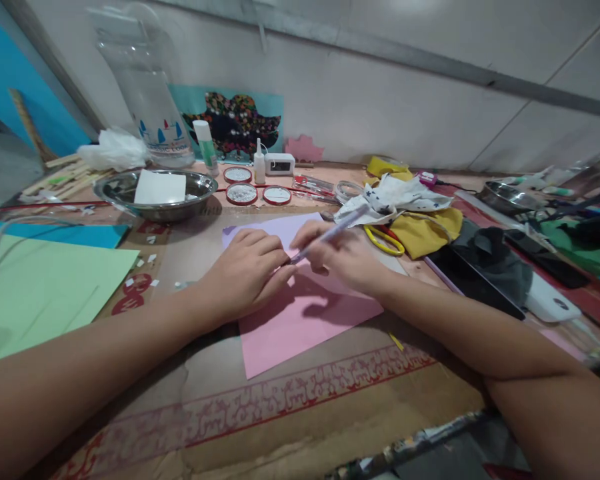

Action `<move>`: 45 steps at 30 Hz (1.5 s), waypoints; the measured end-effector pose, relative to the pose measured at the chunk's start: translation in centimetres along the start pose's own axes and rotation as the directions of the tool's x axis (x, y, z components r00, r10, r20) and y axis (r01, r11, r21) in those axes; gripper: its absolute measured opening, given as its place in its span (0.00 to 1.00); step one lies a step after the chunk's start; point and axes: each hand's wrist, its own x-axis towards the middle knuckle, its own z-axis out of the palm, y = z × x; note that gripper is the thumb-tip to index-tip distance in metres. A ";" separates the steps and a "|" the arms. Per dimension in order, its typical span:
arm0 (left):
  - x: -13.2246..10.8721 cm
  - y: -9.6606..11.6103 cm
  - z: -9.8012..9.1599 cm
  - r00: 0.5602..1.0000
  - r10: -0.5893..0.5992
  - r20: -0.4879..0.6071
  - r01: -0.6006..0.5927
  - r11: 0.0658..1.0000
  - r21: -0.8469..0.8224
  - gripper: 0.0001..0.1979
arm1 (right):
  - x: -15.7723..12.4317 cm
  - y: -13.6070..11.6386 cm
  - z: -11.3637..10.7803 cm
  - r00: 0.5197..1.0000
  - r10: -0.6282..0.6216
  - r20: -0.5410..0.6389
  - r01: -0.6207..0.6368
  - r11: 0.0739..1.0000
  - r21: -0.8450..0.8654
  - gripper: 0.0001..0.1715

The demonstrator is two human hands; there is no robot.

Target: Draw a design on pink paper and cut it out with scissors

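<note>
My left hand (250,270) lies palm down on a sheet of pink paper (280,343), its fingers stretched over the paper and pressing on it. From the right, my right hand (347,257) grips a pale purple pen (333,232), slightly blurred. The pen slants down to the left, its lower end close to the left fingertips. A small dark spot shows there; whether it is the pen's tip or a separate piece, I cannot tell. A lilac sheet (300,225) shows at the far edge of the pink paper, partly hidden by my hands.
A steel bowl (155,212) holding a white card stands back left, before a water jug (155,113). Green paper (35,287) lies at left. Glue bottle (259,167) and red-rimmed dishes (241,194) stand behind. Yellow-handled scissors (387,243), cloth and phones lie right.
</note>
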 end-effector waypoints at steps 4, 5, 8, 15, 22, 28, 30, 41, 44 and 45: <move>0.1 -0.1 0.0 0.993 -0.100 0.058 0.103 0.993 -0.061 0.21 | 0.8 -1.7 -1.1 0.990 0.139 -0.023 -0.118 0.908 0.403 0.30; 0.1 -0.2 0.0 0.992 -0.102 0.067 0.107 0.992 -0.072 0.21 | 0.9 -2.2 -1.2 0.985 0.171 0.005 -0.155 0.880 0.450 0.30; 0.0 -0.2 0.0 0.993 -0.096 0.070 0.103 0.989 -0.107 0.21 | 0.8 -3.2 -1.4 0.974 0.221 0.045 -0.210 0.819 0.535 0.30; -0.5 0.4 -0.7 0.995 -0.096 -0.021 0.089 0.972 -0.219 0.14 | 0.5 -4.3 -2.4 0.984 0.178 0.017 -0.149 0.765 0.627 0.27; -0.7 0.3 -0.9 0.998 -0.033 -0.053 0.026 0.992 -0.127 0.14 | 0.7 -4.5 -2.8 0.987 0.159 0.007 -0.138 0.834 0.534 0.19; -0.7 0.1 -0.8 0.997 -0.003 -0.072 -0.003 0.997 -0.074 0.13 | 0.9 -4.7 -2.5 0.993 0.106 -0.054 -0.080 0.931 0.357 0.23; -0.7 0.1 -0.9 0.997 0.013 -0.080 -0.018 0.998 -0.056 0.13 | 0.8 -5.0 -2.4 0.992 0.103 -0.068 -0.080 0.957 0.280 0.26; -0.5 -0.1 -0.8 0.987 0.119 -0.109 -0.125 0.991 -0.054 0.09 | 0.6 -5.4 -2.3 0.992 0.112 -0.064 -0.093 0.964 0.250 0.27; -0.6 -0.3 -0.8 0.984 0.135 -0.115 -0.140 0.989 -0.045 0.09 | 0.7 -5.5 -2.1 0.989 0.106 -0.107 -0.092 0.988 0.124 0.30; -0.6 -0.3 -0.8 0.984 0.139 -0.116 -0.145 0.988 -0.044 0.09 | 0.7 -5.6 -2.1 0.989 0.101 -0.110 -0.089 0.990 0.107 0.31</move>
